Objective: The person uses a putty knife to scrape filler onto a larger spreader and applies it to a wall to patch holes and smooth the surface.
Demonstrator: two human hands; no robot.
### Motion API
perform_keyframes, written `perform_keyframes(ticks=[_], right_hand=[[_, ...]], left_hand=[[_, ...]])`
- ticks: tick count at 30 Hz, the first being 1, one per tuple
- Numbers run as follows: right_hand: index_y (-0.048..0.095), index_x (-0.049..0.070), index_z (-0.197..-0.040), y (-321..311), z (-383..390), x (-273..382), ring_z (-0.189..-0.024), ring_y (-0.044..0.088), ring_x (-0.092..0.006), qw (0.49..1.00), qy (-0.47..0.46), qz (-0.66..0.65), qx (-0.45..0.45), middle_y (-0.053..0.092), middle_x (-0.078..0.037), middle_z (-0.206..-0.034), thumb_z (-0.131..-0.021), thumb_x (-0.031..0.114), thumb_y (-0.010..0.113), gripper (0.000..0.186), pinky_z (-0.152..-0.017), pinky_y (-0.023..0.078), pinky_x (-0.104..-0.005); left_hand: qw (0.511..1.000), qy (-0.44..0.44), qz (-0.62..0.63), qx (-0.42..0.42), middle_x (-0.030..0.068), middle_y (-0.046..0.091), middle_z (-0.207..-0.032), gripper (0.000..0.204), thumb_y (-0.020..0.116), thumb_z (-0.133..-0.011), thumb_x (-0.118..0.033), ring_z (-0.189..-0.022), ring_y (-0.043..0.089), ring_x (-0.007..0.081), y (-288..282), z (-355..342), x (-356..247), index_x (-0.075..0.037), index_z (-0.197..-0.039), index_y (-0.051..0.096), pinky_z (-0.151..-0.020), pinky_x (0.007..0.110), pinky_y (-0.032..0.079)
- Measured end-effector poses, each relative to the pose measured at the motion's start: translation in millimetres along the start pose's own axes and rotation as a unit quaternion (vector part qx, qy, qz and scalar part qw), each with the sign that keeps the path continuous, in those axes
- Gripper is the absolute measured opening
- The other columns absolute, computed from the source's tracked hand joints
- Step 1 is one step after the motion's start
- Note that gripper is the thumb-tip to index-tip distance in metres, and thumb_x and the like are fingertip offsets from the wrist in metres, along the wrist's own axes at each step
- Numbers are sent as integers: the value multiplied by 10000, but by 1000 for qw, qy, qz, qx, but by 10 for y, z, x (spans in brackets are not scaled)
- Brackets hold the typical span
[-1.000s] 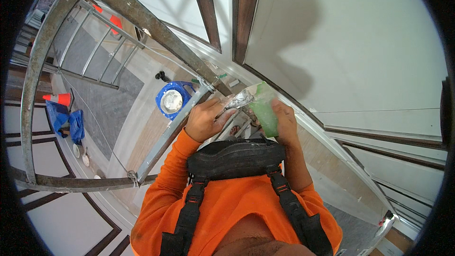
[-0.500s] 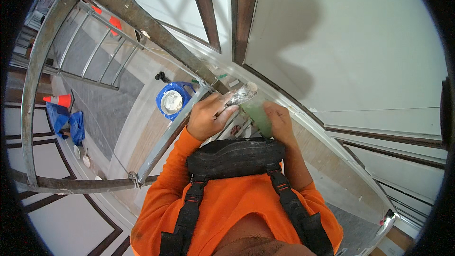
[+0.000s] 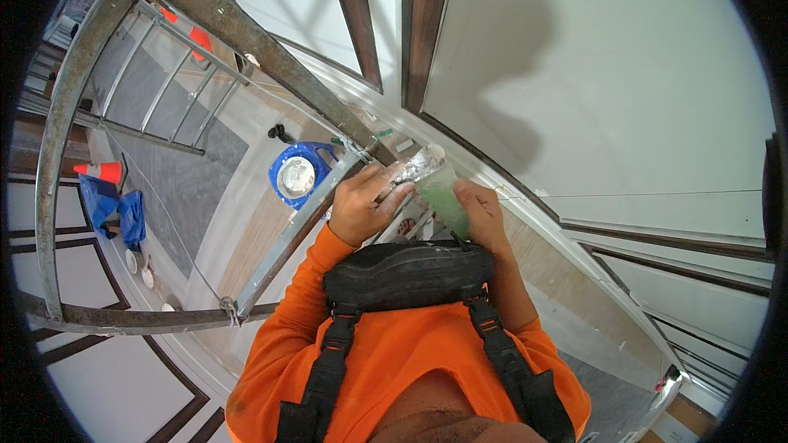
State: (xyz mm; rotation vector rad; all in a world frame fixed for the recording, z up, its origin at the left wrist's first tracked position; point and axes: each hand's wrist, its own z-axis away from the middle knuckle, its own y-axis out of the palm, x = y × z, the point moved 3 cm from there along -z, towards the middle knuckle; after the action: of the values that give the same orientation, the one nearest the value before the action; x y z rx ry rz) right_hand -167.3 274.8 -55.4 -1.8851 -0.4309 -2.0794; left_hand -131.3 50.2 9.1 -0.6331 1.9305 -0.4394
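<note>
Above my black chest pack [image 3: 408, 271], my left hand [image 3: 365, 205] grips a silvery putty knife [image 3: 419, 166] smeared with white paste, its blade pointing up and right. My right hand [image 3: 484, 217] holds a flat green flexible scraper [image 3: 443, 201] against or just under that blade; whether they touch is hard to tell. Both hands are beside a steel bar [image 3: 324, 201]. A sandalled foot [image 3: 405, 226] shows far below, between rungs.
Curved steel scaffold rails [image 3: 49, 156] and a ladder frame [image 3: 168, 86] surround the left. Below are a blue stool [image 3: 320, 156] holding a white container [image 3: 295, 176], orange cone [image 3: 103, 171], blue sheeting [image 3: 131, 213] and white containers [image 3: 149, 277]. A panelled wall [image 3: 624, 90] with dark trim stands right.
My right hand has shifted slightly down and left with the green scraper, which changed angle beside the putty knife. My left hand moved a little to the right.
</note>
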Motion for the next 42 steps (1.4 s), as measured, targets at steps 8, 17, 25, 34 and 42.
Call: perform_keyframes(ticks=[8, 17, 25, 34, 42], right_hand=[[625, -62, -1186, -145, 84, 340, -730, 714, -198, 975, 139, -170, -37, 715, -150, -954, -1004, 202, 589, 322, -576, 609, -312], [632, -51, -1171, -80, 103, 535, -722, 712, -178, 970, 154, -187, 20, 726, -142, -924, -1004, 215, 586, 318, -601, 595, -294], [617, -65, -1214, -157, 165, 440, -729, 722, -203, 966, 144, -215, 17, 723, -154, -962, -994, 213, 595, 355, -596, 621, -322], [544, -59, -1315, -278, 114, 525, -814, 735, -276, 960, 116, -253, -33, 705, -201, -1052, -981, 229, 618, 447, -627, 636, -362], [466, 1, -1403, -478, -301, 380, -1004, 674, -297, 946, 114, -297, -57, 626, -192, -1230, -1088, 440, 331, 557, -719, 578, -370]], left_hand=[[997, 15, 2, -82, 105, 655, -823, 305, 807, -789, -33, -641, 628, 249, 49, 29, 85, -27, -1086, 735, -587, 338, 517], [989, 120, -25, -81, 78, 666, -915, 399, 800, -723, 43, -783, 652, 252, 166, -9, 103, -116, -1087, 757, -663, 338, 538], [988, 118, -54, -83, 84, 665, -936, 386, 790, -742, 30, -817, 655, 263, 223, 36, 102, -126, -1094, 755, -703, 335, 535], [993, -98, 70, 2, 89, 689, -901, 212, 742, -881, -46, -755, 644, 157, 285, 255, 280, -45, -1092, 723, -670, 282, 517], [906, -235, 351, -16, 34, 672, -835, 166, 649, -985, -96, -668, 598, 72, -389, 610, 22, 12, -1110, 666, -588, 237, 479]])
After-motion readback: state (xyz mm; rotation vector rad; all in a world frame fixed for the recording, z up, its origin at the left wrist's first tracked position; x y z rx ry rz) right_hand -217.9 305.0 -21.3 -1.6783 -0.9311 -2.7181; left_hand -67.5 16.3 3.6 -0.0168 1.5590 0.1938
